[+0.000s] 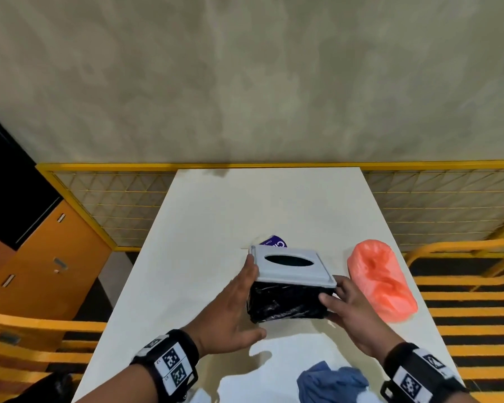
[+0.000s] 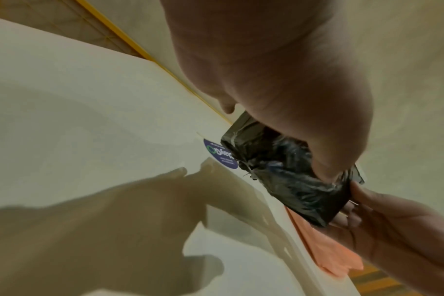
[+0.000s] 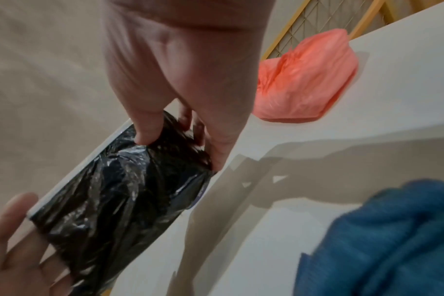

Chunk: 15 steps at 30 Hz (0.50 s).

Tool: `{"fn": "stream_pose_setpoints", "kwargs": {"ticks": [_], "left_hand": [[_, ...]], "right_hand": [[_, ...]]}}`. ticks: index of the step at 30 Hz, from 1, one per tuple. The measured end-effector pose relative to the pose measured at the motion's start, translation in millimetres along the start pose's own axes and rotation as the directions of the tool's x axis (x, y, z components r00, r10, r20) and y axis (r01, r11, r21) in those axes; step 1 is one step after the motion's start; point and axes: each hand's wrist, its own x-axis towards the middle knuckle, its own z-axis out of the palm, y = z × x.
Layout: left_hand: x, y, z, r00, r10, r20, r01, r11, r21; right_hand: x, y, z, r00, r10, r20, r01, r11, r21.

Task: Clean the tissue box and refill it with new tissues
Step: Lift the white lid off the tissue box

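Observation:
The tissue box (image 1: 291, 266) has a grey lid with an oval slot and a body wrapped in black plastic (image 3: 119, 180). It seems held a little above the white table (image 1: 216, 216), with its shadow lying nearer me. My right hand (image 1: 339, 295) grips the box's right end, thumb on the front and fingers round the side (image 3: 188, 120). My left hand (image 1: 239, 298) lies flat along the left side with straight fingers touching the lid's edge (image 3: 13, 240). A pink plastic-wrapped pack (image 1: 381, 280) lies to the right of the box.
A purple-labelled item (image 1: 274, 243) lies just behind the box. A blue cloth (image 1: 332, 382) is bunched at the table's near edge by my right wrist. Yellow mesh railing (image 1: 122, 205) and yellow benches flank the table; an orange cabinet (image 1: 41, 257) stands left.

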Motion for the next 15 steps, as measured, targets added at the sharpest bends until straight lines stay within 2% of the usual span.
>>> {"fn": "stream_pose_setpoints", "kwargs": {"ticks": [4, 8, 15], "left_hand": [[-14, -5, 12, 0.989, -0.131, 0.073, 0.135, 0.989, -0.054], [-22, -12, 30, 0.975, -0.185, 0.12, 0.187, 0.982, -0.01], [-28, -28, 46, 0.979, -0.166, 0.121, 0.162, 0.986, 0.042]], "right_hand": [[4, 23, -2, 0.998, -0.052, -0.041, 0.047, 0.994, -0.101], [9, 40, 3, 0.998, -0.058, -0.013, 0.054, 0.975, -0.216], [18, 53, 10, 0.997, -0.07, -0.02, 0.061, 0.954, -0.294]]}}
